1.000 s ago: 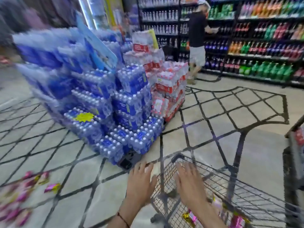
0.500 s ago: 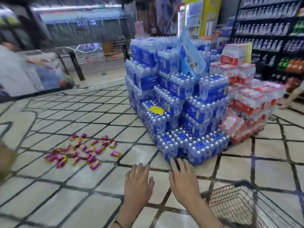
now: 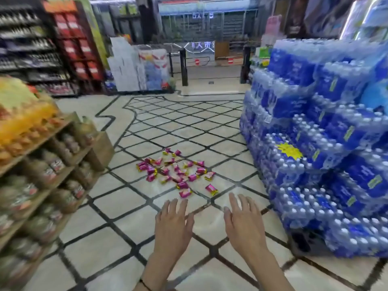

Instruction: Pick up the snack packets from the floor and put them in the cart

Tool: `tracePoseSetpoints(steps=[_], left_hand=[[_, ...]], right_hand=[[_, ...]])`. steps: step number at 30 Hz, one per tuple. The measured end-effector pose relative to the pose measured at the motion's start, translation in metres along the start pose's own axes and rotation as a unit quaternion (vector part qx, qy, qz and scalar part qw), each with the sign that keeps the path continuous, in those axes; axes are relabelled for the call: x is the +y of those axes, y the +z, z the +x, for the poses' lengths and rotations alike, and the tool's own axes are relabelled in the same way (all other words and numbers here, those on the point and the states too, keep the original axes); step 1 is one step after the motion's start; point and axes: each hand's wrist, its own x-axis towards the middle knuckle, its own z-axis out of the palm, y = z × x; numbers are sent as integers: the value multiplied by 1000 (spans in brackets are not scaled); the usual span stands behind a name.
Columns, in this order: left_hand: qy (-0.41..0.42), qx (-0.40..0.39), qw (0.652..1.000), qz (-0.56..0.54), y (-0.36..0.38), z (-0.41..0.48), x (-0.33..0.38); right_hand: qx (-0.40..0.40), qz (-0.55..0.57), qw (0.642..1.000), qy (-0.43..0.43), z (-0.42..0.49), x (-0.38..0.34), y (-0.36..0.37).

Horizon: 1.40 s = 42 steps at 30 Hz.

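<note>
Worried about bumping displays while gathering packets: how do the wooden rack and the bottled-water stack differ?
The wooden rack stands left of the snack packets, the bottled-water stack right. The rack holds blurred brownish goods on open tiered shelves; the stack is wrapped blue bottle packs piled in steps. Both stand on the tiled floor, apart from the packets.

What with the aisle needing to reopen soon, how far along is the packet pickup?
Done: nothing shows as done here; the cart is out of view. In hand: nothing. The left hand and right hand are open and empty, short of the pile. Left: many pink snack packets lie scattered on the floor.
</note>
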Motion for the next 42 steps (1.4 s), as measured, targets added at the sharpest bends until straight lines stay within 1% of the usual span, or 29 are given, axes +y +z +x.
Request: tracePoseSetpoints(steps=[4, 7, 9, 10, 12, 17, 23, 27, 31, 33, 37, 42], left_hand=[[-6, 12, 1000, 1, 0, 34, -53], [-17, 12, 1000, -7, 1, 61, -66], [-21, 16, 999, -18, 13, 88, -71], [-20, 25, 999, -23, 12, 92, -69], [-21, 23, 999, -42, 22, 121, -65], [-13, 30, 999, -44, 49, 214, -45], [12, 4, 999, -30, 65, 345, -15], [19, 13, 999, -34, 69, 417, -5], [16, 22, 998, -48, 89, 485, -14], [12, 17, 999, -46, 106, 522, -21], [17, 15, 998, -65, 141, 600, -36], [10, -38, 995, -92, 181, 681, -55]], right_hand=[[-5, 10, 1000, -9, 32, -47, 15], [-9, 11, 1000, -8, 60, -61, 24], [-34, 15, 999, 0, 87, -63, 36], [-23, 19, 1000, -1, 91, -63, 36], [-25, 34, 999, 6, 119, -58, 48], [-69, 66, 995, 12, 222, -36, 73], [-83, 64, 995, 6, 345, -1, 87], [-73, 60, 996, -1, 418, 13, 95], [-57, 82, 995, 3, 487, 20, 118], [-63, 88, 994, 9, 521, 22, 136], [-75, 59, 995, 24, 590, 26, 173], [-117, 39, 992, 33, 670, 24, 204]])
